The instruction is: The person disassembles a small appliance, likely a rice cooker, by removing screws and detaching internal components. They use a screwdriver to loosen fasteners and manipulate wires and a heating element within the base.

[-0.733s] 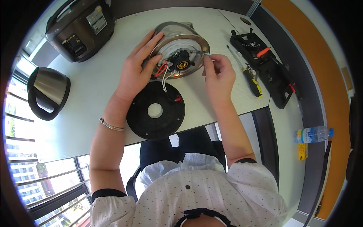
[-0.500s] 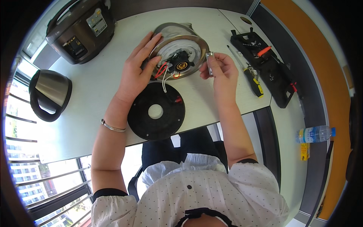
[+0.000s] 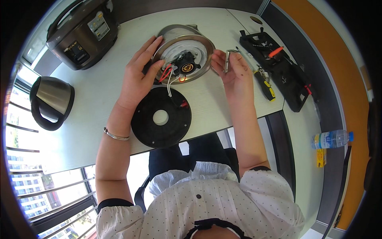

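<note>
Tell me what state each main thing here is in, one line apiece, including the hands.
Left hand: holding the metal vessel
Right hand: gripping a small metal tool
Metal vessel: open end facing the camera
Red and white wires: exposed
Black disc: off the vessel
Screwdriver: lying loose
Tool case: open
Kettle: standing upright
Cooker: lid closed
Bottle: capped

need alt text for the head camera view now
A person's left hand holds a metal vessel with exposed wiring; the right hand holds a slim metal piece. A black disc lies nearer the person, with a screwdriver and black tool case at right.
</note>
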Motion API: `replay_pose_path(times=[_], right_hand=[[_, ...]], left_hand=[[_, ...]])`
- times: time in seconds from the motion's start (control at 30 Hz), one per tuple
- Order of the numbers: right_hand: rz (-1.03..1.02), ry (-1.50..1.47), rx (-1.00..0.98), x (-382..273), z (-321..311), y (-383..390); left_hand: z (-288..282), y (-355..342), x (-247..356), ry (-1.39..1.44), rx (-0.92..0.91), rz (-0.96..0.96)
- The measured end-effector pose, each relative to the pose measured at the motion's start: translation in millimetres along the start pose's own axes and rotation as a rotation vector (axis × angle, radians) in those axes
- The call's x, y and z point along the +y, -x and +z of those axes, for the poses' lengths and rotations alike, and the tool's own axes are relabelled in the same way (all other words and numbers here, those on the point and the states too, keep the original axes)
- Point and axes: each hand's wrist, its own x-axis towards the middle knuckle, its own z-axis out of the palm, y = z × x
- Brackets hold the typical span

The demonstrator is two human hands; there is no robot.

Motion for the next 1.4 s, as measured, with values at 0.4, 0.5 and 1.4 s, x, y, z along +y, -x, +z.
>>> replay_pose_path(times=[0.4, 0.5, 1.4], right_hand=[[-0.207, 0.125, 0.089, 5.2, -1.3, 3.1], [-0.211, 0.187, -0.029, 3.1, -4.0, 7.5], [-0.105, 0.622, -0.684, 1.5, 12.7, 23.8]], left_hand=[[-2.8, 0.2, -0.8, -0.178, 0.075, 0.1], [-3.5, -1.7, 1.5, -0.286, 0.178, 0.189], [-0.3, 4.2, 35.7, -0.306, 0.059, 0.35]])
